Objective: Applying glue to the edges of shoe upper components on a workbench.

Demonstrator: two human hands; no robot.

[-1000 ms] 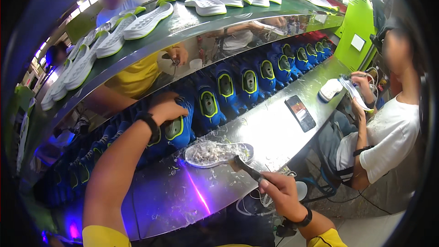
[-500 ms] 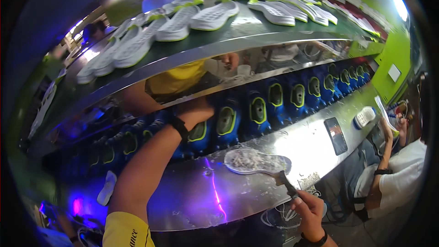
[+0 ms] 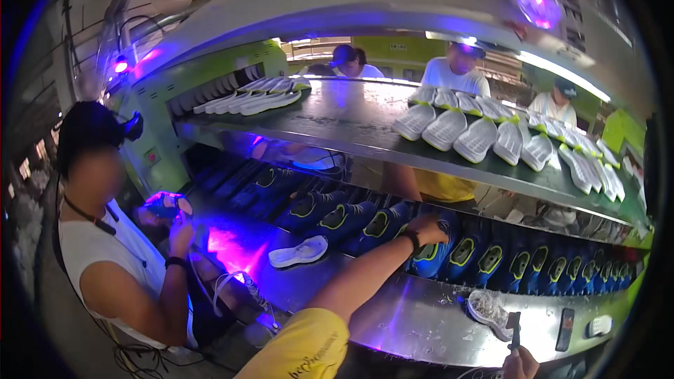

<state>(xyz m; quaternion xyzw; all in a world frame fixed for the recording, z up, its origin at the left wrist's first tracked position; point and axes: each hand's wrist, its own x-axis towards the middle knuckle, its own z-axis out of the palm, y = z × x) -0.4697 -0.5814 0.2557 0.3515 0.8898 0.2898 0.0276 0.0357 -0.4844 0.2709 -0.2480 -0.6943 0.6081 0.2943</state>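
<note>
My left arm reaches across a metal bench to a row of blue shoes with yellow-green collars. My left hand is closed over the front part of one blue shoe, and its fingertips are partly hidden. Low at the right, my right hand grips the handle of a small dark brush. The brush's head is up against the end of a white shoe sole, which lies on the bench with pale shreds heaped on it.
A co-worker at the left holds a shoe under purple light. A loose white sole lies on the bench nearby. At the right are a phone and a white block-like object. Several soles line the shelf above.
The view has swung left and up, bringing the left co-worker into sight. My left hand's fingers now show on the shoe. My right hand still holds the brush at the sole.
</note>
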